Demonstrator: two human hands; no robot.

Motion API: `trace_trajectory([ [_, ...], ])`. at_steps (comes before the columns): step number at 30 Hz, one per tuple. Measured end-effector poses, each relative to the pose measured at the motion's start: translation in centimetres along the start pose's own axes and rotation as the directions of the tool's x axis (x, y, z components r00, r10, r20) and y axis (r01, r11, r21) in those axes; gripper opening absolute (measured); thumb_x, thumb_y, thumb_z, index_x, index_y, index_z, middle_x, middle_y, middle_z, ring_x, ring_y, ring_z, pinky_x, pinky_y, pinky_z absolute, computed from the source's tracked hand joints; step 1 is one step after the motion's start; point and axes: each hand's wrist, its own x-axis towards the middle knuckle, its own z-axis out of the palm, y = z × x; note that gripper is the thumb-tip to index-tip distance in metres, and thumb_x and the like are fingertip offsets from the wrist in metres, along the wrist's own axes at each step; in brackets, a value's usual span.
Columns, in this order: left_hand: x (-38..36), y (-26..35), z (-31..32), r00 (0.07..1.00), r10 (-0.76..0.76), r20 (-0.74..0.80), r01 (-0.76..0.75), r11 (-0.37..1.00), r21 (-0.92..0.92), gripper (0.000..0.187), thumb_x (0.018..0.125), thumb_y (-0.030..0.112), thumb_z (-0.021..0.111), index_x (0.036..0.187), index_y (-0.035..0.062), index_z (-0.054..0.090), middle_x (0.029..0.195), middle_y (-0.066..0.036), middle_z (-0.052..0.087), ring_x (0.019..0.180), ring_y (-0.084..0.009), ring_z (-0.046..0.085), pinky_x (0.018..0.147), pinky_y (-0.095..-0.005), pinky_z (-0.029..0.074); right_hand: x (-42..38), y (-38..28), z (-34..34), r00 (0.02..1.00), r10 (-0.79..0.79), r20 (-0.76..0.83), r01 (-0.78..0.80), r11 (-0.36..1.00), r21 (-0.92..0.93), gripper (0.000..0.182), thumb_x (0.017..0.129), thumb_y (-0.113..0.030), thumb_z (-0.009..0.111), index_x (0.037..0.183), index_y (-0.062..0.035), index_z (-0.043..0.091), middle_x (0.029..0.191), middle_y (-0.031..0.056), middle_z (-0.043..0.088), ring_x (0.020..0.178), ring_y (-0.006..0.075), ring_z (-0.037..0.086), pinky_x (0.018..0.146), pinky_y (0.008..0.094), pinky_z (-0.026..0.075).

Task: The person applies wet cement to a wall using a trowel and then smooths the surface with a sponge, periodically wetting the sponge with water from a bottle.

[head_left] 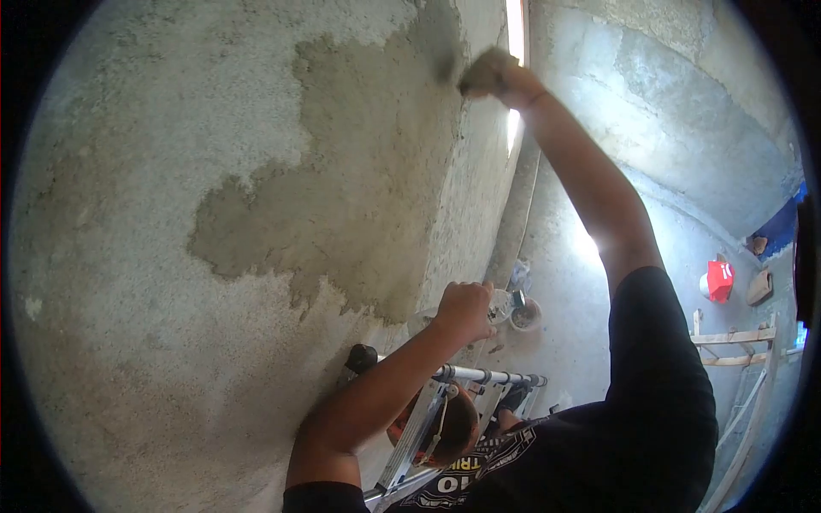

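My right hand (pixel 498 75) is raised at the upper edge of the wall face, near a narrow bright opening. It looks closed and blurred by motion; a dark thing shows at its fingers, too smeared to name. Before it lies a damp patch of darker plaster (pixel 342 179) on the rough grey wall (pixel 128 162). Lower down, my left hand (pixel 464 311) is wrapped around a clear plastic bottle (pixel 503 305), whose dark end points right. The bottle is beside the wall's corner, partly hidden by my fingers.
Below me stands a metal ladder (pixel 417 432), with an orange-brown bucket (pixel 438 423) at it. On the floor are a round tub (pixel 527 316), a white bucket with something red (pixel 718 280), and a wooden trestle (pixel 735 337).
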Motion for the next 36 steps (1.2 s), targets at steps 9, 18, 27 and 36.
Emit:
trace_trajectory([
  [9, 0.0, 0.0, 0.4, 1.000, 0.012, 0.022, -0.012, 1.000, 0.017, 0.058, 0.060, 0.039, 0.081, 0.099, 0.0034, 0.056, 0.090, -0.015, 0.068, 0.087, -0.0296, 0.068, 0.078, -0.0391, 0.052, 0.6, 5.3, 0.3, 0.937, -0.217, -0.275, -0.123, 0.531, -0.838, 0.036, 0.077, -0.010, 0.066, 0.111, -0.0023, 0.062, 0.103, 0.0120, 0.068, 0.097, 0.0255, 0.067, 0.080, 0.0357, 0.054],
  [18, 0.1, -0.1, 0.4, 1.000, 0.012, 0.011, -0.013, 1.000, 0.024, 0.061, 0.061, 0.041, 0.081, 0.101, 0.0026, 0.056, 0.091, -0.015, 0.068, 0.088, -0.0299, 0.067, 0.079, -0.0391, 0.051, 2.4, 7.4, -3.8, 0.977, -0.106, -0.187, -0.215, -0.507, -0.835, 0.045, 0.068, -0.030, 0.082, 0.108, -0.0116, 0.070, 0.108, 0.0036, 0.070, 0.101, 0.0231, 0.067, 0.078, 0.0358, 0.055],
  [27, 0.1, -0.1, 0.8, 1.000, 0.022, 0.001, -0.022, 1.000, 0.001, 0.061, 0.060, 0.040, 0.082, 0.101, 0.0026, 0.056, 0.090, -0.015, 0.067, 0.088, -0.0302, 0.067, 0.079, -0.0397, 0.051, 0.7, 5.0, -2.8, 0.691, -0.534, 0.487, 0.065, -0.625, -0.778, 0.022, 0.079, -0.020, 0.072, 0.098, -0.0080, 0.073, 0.099, 0.0079, 0.071, 0.086, 0.0225, 0.069, 0.070, 0.0351, 0.054],
  [36, 0.3, 0.1, 0.4, 1.000, 0.006, 0.029, -0.007, 0.999, 0.031, 0.061, 0.060, 0.040, 0.082, 0.101, 0.0026, 0.056, 0.092, -0.015, 0.067, 0.089, -0.0293, 0.067, 0.080, -0.0389, 0.052, -0.9, 8.4, 3.0, 0.724, -0.560, -0.403, 0.055, 0.628, -0.776, 0.026, 0.081, -0.010, 0.051, 0.095, -0.0011, 0.071, 0.074, 0.0157, 0.067, 0.071, 0.0234, 0.066, 0.068, 0.0353, 0.049],
])
